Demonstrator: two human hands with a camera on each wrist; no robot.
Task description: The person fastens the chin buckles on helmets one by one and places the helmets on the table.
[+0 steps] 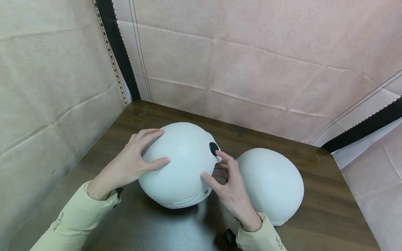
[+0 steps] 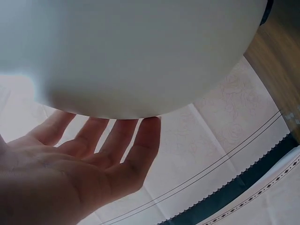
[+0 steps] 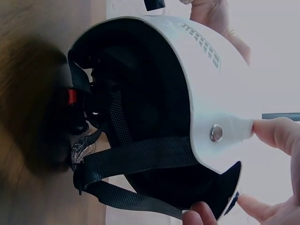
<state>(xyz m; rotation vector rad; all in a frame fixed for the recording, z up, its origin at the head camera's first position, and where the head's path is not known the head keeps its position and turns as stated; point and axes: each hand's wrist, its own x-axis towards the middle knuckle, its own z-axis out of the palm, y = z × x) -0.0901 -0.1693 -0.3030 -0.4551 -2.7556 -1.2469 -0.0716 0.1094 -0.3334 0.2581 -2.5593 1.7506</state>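
Observation:
A white helmet [image 1: 180, 170] stands on the table between both hands. My left hand [image 1: 136, 155] holds its left side, thumb and fingers spread over the shell; in the left wrist view the bent fingertips [image 2: 149, 133] touch the shell. At the other end is my right hand [image 1: 230, 184]. Its thumb touches the shell and its index finger touches a black oval piece [image 1: 214, 149]. Other fingers reach beneath the rim. The right wrist view shows the dark lining [image 3: 136, 93], black chin strap [image 3: 140, 158], a red buckle part [image 3: 71, 96] and a round metal rivet [image 3: 216, 133].
A second white helmet [image 1: 271, 186] sits just right of the first, close to the right hand. The wooden table [image 1: 329, 209] ends against pale patterned cloth walls [image 1: 251, 69]. A small dark object [image 1: 229, 237] lies beside the right cuff; its kind is unclear.

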